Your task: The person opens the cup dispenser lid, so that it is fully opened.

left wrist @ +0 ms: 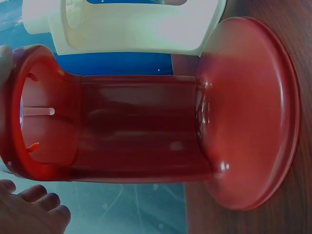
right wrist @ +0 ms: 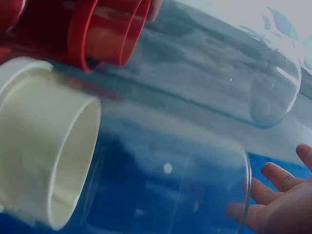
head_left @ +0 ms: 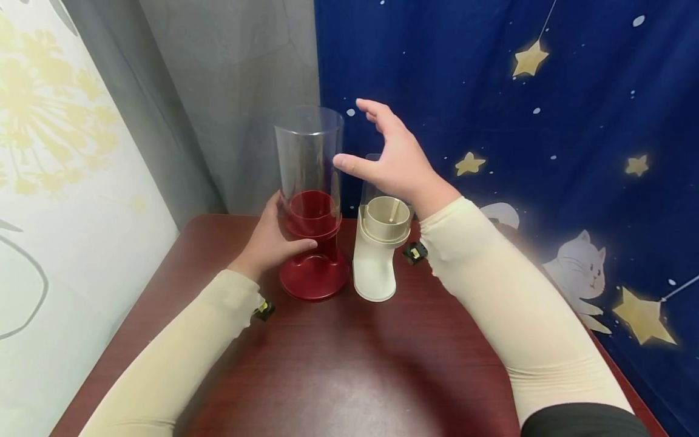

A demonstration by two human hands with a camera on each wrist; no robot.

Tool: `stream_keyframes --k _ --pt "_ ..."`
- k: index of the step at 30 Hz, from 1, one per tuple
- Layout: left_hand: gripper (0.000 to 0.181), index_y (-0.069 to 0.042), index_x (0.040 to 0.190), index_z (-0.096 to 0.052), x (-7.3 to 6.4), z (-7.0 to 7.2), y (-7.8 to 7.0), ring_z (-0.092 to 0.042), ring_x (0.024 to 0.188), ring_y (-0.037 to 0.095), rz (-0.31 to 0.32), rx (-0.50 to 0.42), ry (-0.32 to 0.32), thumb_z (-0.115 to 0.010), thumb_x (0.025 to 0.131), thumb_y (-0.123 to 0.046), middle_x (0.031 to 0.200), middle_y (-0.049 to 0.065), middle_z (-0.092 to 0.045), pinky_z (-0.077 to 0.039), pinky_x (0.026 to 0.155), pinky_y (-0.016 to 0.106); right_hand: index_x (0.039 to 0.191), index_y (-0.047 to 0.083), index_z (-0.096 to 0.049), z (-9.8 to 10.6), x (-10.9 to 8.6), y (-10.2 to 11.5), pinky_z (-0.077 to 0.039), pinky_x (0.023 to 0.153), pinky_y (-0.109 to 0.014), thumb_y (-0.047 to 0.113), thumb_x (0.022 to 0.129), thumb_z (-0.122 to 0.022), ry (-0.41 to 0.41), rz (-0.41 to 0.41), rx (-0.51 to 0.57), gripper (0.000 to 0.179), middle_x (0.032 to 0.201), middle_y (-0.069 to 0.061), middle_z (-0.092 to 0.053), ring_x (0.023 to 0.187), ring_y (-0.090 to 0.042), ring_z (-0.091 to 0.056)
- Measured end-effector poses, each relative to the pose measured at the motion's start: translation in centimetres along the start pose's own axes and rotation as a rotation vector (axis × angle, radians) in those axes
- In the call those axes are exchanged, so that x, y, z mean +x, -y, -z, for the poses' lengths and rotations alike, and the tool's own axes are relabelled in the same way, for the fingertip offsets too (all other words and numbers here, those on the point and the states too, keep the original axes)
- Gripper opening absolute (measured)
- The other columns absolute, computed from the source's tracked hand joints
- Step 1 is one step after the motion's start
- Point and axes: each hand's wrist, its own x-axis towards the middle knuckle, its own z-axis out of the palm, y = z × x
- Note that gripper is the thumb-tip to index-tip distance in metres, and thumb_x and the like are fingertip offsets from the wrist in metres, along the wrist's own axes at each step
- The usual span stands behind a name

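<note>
A red stand (head_left: 315, 276) with a round base bears a tall clear tube (head_left: 308, 152) on its collar. To its right stands a cream-white stand (head_left: 377, 267) with a round collar, and a second clear tube (right wrist: 165, 170) rises from it. My left hand (head_left: 270, 237) is at the left side of the red collar, thumb straight across its front. In the left wrist view its fingers (left wrist: 36, 204) lie just beside the collar. My right hand (head_left: 401, 158) is raised above the white stand, fingers spread, thumb tip close by the tall tube's upper side.
Both stands are on a brown table (head_left: 338, 364), toward its far edge. Behind hangs a blue curtain (head_left: 491, 109) with stars, beside a grey curtain (head_left: 235, 91). A pale patterned panel (head_left: 71, 212) borders the left side.
</note>
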Motion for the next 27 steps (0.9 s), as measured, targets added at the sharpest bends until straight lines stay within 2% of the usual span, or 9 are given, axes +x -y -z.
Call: stream_keyframes --k 3,9,15,21,27 --pt "0.121 -0.023 0.165 -0.019 0.1 -0.3 0.0 -0.045 0.145 0.028 0.008 -0.036 0.003 -0.097 0.074 -0.038 0.159 0.006 -0.042 -0.055 0.104 0.056 0.164 0.037 -0.032 -0.9 0.7 0.4 -0.034 0.125 -0.048 0.058 0.085 -0.081 0.009 0.002 0.023 0.096 0.170 0.010 -0.032 0.156 -0.013 -0.032" --pt "0.117 -0.026 0.163 -0.023 0.2 -0.8 -0.2 -0.048 0.142 0.025 -0.032 -0.100 -0.008 -0.098 0.074 -0.031 0.155 0.003 -0.046 -0.055 0.106 0.055 0.166 0.039 -0.026 -2.3 1.7 1.2 -0.036 0.124 -0.050 0.061 0.082 -0.083 0.013 -0.027 0.054 0.104 0.171 0.010 -0.028 0.156 -0.012 -0.031" --pt "0.125 -0.032 0.166 -0.013 0.3 -1.3 -0.1 -0.042 0.148 0.026 -0.014 -0.127 -0.024 -0.098 0.074 -0.033 0.162 0.003 -0.040 -0.052 0.109 0.057 0.166 0.040 -0.019 -3.3 2.7 2.0 -0.037 0.124 -0.046 0.061 0.077 -0.087 0.012 -0.073 0.087 0.114 0.172 0.008 -0.024 0.156 -0.014 -0.031" --pt "0.130 -0.032 0.166 -0.007 0.3 -1.7 0.0 -0.040 0.151 0.026 -0.015 -0.170 -0.039 -0.098 0.074 -0.025 0.164 0.005 -0.038 -0.047 0.115 0.057 0.167 0.036 -0.018 -4.5 3.3 2.1 -0.044 0.118 -0.038 0.054 0.076 -0.090 -0.003 -0.079 0.187 0.118 0.170 0.005 -0.028 0.148 -0.016 -0.042" --pt "0.127 -0.027 0.165 -0.007 -0.3 -1.8 -1.7 -0.040 0.150 0.028 0.007 -0.234 -0.027 -0.095 0.076 -0.014 0.163 0.008 -0.039 -0.047 0.114 0.057 0.166 0.040 -0.011 -5.9 3.3 1.9 -0.042 0.121 -0.042 0.051 0.078 -0.091 0.004 -0.129 0.309 0.120 0.173 0.003 -0.025 0.156 -0.013 -0.032"
